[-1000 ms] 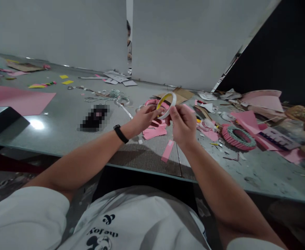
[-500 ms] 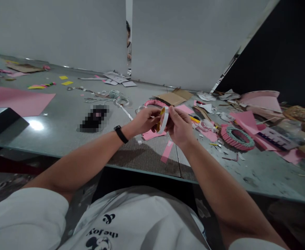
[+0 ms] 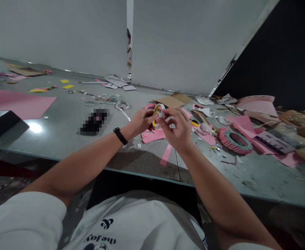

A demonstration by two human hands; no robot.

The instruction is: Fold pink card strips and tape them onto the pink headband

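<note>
A roll of white tape with a yellow inner core is held up between my two hands above the table. My left hand, with a black band at its wrist, grips the roll from the left. The fingers of my right hand are curled around the roll's right side, thumb and fingertips touching it. Beneath the hands lie pink paper pieces, and a pink strip with a whitish end rests closer to me. A pink ring-shaped piece is partly hidden behind the hands.
A pink pleated ring with a patterned cord lies at right among paper scraps. A blurred dark object sits left of my hands, with another tape roll behind it. Cardboard lies at the back. A large pink sheet covers the far left.
The tape roll has turned and tilted in my hands, showing more of its yellow inside. My right fingers have shifted from a pinch at its top to a looser hold on its right side.
</note>
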